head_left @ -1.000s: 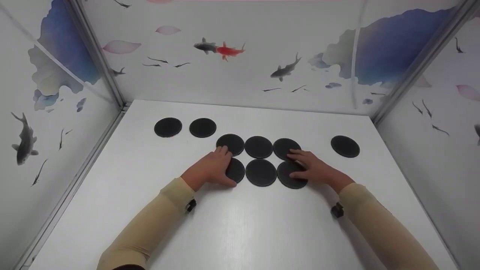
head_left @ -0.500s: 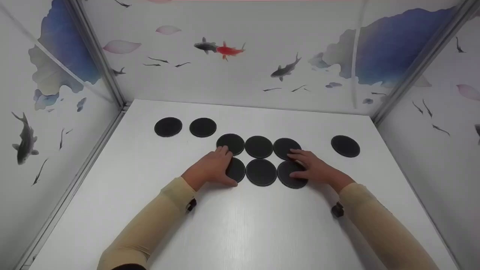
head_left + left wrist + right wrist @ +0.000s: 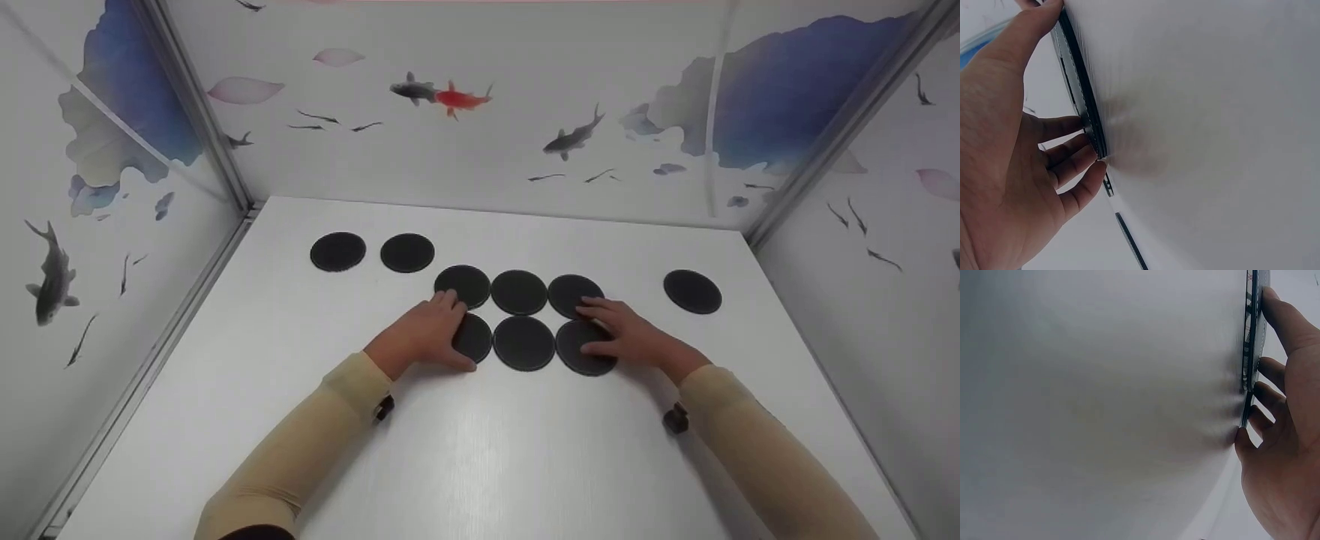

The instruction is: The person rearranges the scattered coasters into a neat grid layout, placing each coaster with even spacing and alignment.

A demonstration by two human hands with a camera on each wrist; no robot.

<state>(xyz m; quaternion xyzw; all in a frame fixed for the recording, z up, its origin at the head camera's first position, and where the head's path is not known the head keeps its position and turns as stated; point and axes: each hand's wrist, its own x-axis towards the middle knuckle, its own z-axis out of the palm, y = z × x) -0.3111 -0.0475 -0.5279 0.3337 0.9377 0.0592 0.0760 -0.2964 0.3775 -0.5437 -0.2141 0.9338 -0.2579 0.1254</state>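
- Next to half a second ago, hardly anything differs: the whole scene sits a touch higher in the head view, while discs and hands keep their places relative to each other.
- Nine black discs (image 3: 524, 343) lie flat on the one white table (image 3: 480, 450). Six form a block, two rows of three, neighbours touching or nearly so.
- Taking that block as the clock's middle, with twelve toward the back wall (image 3: 495, 172), two more discs lie apart at ten o'clock, and a single one between two and three.
- Two hands, both spread wide. At nine o'clock the left hand (image 3: 427, 334) has its thumb by the near-left disc's near edge, fingers over the far-left one.
- At three o'clock the right hand (image 3: 637, 337) rests its thumb on the near-right disc, fingertips on the far-right one.
- Two tan sleeves (image 3: 285, 442); one small black box (image 3: 384, 407) under each wrist.
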